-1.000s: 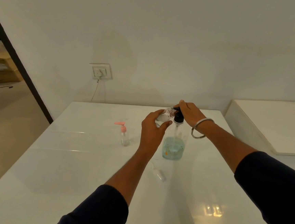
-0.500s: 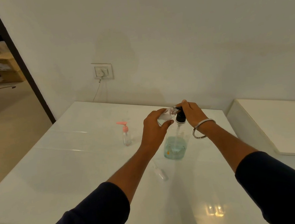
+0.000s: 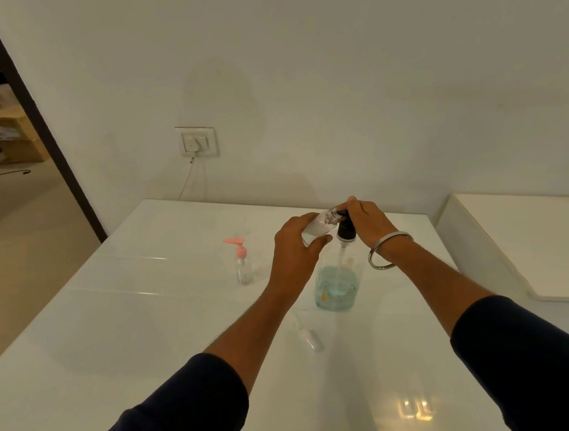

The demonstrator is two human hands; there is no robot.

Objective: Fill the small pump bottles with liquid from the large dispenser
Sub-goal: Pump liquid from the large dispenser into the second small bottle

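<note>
Filling is under way: the left hand (image 3: 294,248) grips a tilted small bottle (image 3: 318,227) at the large dispenser (image 3: 337,279) nozzle, the right hand (image 3: 368,223) presses its pump, while the pink-pump bottle (image 3: 242,263) waits on the bench (image 3: 148,330).

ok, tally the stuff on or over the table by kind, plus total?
Small bottles: 2, one with a pink pump standing on the table, one clear bottle held in the left hand
Large dispenser: 1, right hand on its black pump
Loose pump head: 1
Total: 4
</note>
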